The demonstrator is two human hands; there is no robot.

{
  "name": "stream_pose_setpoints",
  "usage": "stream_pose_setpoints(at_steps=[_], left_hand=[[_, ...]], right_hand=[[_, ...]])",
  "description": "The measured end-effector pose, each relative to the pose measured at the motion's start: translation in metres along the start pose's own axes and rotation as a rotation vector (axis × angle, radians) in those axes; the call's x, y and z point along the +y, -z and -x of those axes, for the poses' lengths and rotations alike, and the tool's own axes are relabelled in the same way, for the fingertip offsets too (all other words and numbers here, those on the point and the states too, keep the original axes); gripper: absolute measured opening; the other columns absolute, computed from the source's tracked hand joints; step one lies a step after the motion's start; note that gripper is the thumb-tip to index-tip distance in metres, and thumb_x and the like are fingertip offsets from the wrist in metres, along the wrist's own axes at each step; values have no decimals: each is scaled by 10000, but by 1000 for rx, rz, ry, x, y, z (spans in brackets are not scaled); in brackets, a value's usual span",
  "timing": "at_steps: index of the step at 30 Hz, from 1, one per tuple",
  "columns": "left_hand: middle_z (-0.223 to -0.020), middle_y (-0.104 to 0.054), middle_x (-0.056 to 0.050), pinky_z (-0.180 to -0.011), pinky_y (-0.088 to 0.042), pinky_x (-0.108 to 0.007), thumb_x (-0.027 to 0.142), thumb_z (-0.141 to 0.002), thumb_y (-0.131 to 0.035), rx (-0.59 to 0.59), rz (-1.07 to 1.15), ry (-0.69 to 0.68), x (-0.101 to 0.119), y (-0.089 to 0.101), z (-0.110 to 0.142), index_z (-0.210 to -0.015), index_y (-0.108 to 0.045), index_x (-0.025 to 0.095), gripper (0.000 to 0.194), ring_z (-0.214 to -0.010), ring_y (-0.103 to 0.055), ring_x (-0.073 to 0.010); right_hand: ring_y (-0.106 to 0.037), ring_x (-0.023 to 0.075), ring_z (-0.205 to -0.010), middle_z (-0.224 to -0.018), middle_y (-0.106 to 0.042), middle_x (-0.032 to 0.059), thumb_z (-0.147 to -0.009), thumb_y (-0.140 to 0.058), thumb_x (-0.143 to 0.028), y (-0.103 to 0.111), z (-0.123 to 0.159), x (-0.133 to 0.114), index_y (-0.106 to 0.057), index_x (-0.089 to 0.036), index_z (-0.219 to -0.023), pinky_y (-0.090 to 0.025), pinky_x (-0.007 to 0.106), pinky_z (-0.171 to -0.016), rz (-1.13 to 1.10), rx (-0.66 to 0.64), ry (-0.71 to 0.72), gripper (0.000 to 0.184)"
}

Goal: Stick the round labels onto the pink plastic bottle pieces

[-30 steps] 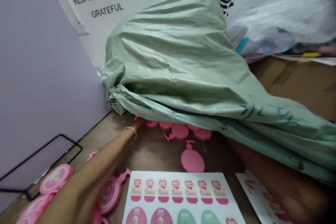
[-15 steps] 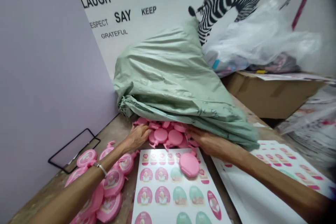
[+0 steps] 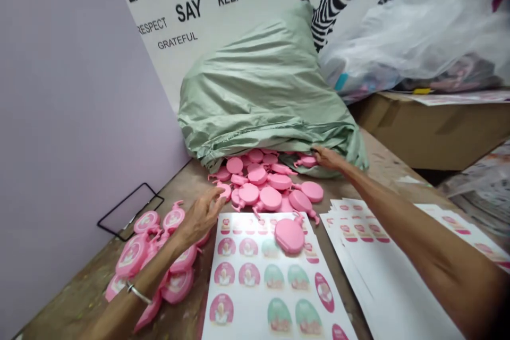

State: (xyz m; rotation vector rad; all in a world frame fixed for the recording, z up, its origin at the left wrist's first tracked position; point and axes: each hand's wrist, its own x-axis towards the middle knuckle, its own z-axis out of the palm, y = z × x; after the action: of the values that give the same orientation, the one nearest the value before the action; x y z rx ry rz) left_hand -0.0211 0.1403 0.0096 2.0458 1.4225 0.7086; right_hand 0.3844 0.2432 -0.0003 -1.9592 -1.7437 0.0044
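My right hand (image 3: 329, 158) pinches the mouth edge of a green woven sack (image 3: 258, 101), holding it up over the table. From the opening spills a heap of round pink plastic pieces (image 3: 270, 198) with small hooked ends. My left hand (image 3: 202, 215), a bracelet on its wrist, is at the heap's left side. Its fingers are loosely apart, their tips by one pink piece (image 3: 224, 191). A single pink piece (image 3: 289, 235) lies on the sticker sheet (image 3: 249, 295) in front. Below my left forearm are several pink pieces with round stickers (image 3: 133, 254), partly hidden.
More sticker sheets (image 3: 382, 271) are stacked at the right, under my right forearm. A black wire frame (image 3: 119, 207) stands by the lilac panel (image 3: 79, 117) at the left. At the back right, a cardboard box (image 3: 438, 130) has clear plastic bags (image 3: 422, 37) on it.
The sack's mouth has been raised and pulled back, baring more of the pink heap. My right hand has moved up and away with the edge; my left hand has drawn back slightly.
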Motion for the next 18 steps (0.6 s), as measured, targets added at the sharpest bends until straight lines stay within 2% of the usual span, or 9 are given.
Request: stream_pose_setpoints(at_steps=[2, 5, 8, 10, 12, 13, 15, 18], left_hand=[[-1234, -634, -135, -977, -444, -403, 411, -893, -421, 3, -64, -1, -5, -2, 16, -1183, -595, 136, 435, -1139, -588, -259], [-1234, -631, -140, -1005, -429, -427, 386, -902, -420, 32, -24, -17, -6, -7, 40, -1156, -612, 136, 404, -1154, -575, -259], [-1215, -639, -132, -979, -454, -413, 367, -915, -424, 79, 111, -25, 2, -13, 66, -1143, -620, 152, 369, -1136, -585, -248], [-1205, -644, -125, -968, -461, -399, 354, -913, -438, 124, 198, -13, 9, -18, 85, -1143, -622, 156, 355, -1133, -587, -244], [-1191, -647, -126, -950, -469, -382, 349, -911, -446, 164, 249, 16, 12, -22, 103, -1141, -618, 150, 350, -1111, -595, -241], [-1193, -642, -130, -948, -468, -377, 347, -913, -444, 189, 259, 36, 12, -25, 111, -1151, -608, 144, 353, -1106, -595, -239], [-1228, -621, -141, -973, -450, -379, 334, -919, -429, 225, 252, 85, 7, -30, 125, -1196, -570, 133, 370, -1133, -578, -239], [-1255, -609, -143, -1001, -433, -400, 308, -927, -396, 219, 251, 114, -5, -40, 136, -1234, -534, 137, 378, -1156, -567, -240]], right_hand=[[-624, 192, -934, -1065, -646, 103, -941, -512, -283, 0, 30, 0, -608, -124, -1109, -512, 377, -820, -4, -54, 22, 250], [-625, 228, -968, -1063, -674, 147, -947, -384, -197, 18, 91, -15, -616, -114, -1163, -469, 350, -848, -32, -89, 94, 327], [-665, 193, -817, -947, -724, 50, -926, -434, -353, 29, 160, -47, -670, -199, -1103, -495, 274, -724, -105, -231, 202, 333], [-672, 245, -887, -1060, -715, 81, -855, -523, -530, 26, 196, -70, -603, -203, -1233, -507, 321, -737, -116, -288, 188, 506], [-657, 308, -962, -1164, -680, 128, -766, -579, -640, 17, 217, -88, -509, -201, -1332, -503, 380, -750, -25, -322, 147, 719], [-652, 329, -969, -1171, -674, 142, -743, -582, -667, 13, 222, -94, -483, -203, -1346, -498, 397, -741, 33, -340, 125, 768], [-654, 346, -936, -1115, -688, 149, -739, -553, -700, 4, 226, -101, -480, -203, -1323, -486, 402, -708, 105, -386, 99, 770], [-660, 338, -894, -1043, -700, 130, -745, -504, -738, 0, 230, -104, -495, -208, -1268, -480, 384, -675, 81, -408, 79, 745]])
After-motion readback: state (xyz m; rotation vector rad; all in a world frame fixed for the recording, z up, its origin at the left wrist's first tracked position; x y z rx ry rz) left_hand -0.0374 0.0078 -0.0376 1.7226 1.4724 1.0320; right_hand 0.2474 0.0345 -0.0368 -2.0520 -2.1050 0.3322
